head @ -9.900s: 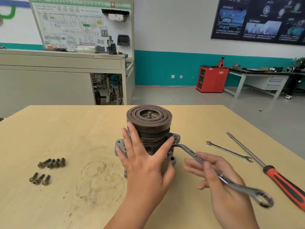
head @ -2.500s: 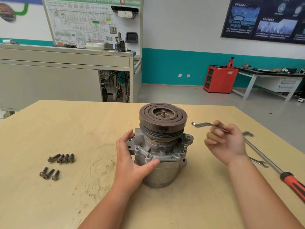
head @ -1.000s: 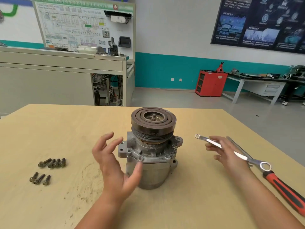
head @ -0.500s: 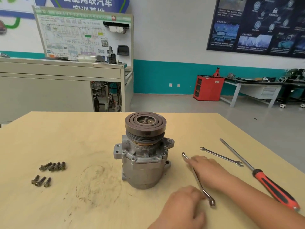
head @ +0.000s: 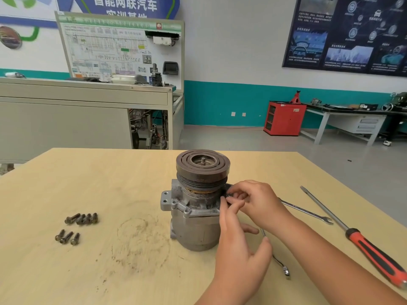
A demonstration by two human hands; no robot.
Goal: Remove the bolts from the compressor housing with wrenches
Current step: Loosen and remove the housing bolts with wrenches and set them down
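While grey compressor housing (head: 196,225) stands upright, right fingers (head: 240,195) pinch flange bolt (head: 229,194), left fingers (head: 224,211) straight against housing.

The left hand (head: 240,245) extends up from the lower edge with its back to the camera. Its fingers (head: 225,205) are loosely straight and spread, and the thumb is splayed out to the right. The right hand (head: 258,202) lies just beyond it, on a bare forearm that runs in from the lower right. Its fingers are curled, their tips bunched together just above the left forefinger. They seem to be pinching, though what lies between them is hidden.
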